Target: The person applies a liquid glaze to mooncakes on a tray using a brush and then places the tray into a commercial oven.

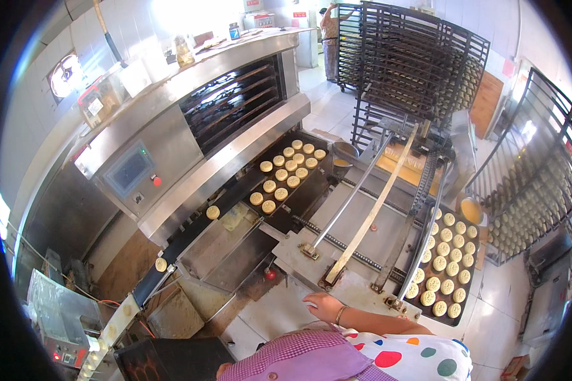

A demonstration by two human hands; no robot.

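My right hand [324,308] is stretched out in front of my body, a bracelet at its wrist. Its fingers are apart and hold nothing, near the front edge of the metal conveyor machine [290,254]. At the lower edge only a small part of my left hand [223,370] shows, closed at the edge of a black baking tray [171,359]; most of its fingers are hidden. Ahead, round stamped pastries [291,166] stand in rows on a dark tray beside the machine. Two more pastries, one of them this pastry [213,213], lie on the narrow dark belt [190,232].
A filled tray of pastries [451,267] is right of the conveyor. Tall black racks [413,63] stand behind it, with another rack [534,171] at the right. A steel machine with a control screen [128,168] fills the left. Someone [329,38] stands by the far rack.
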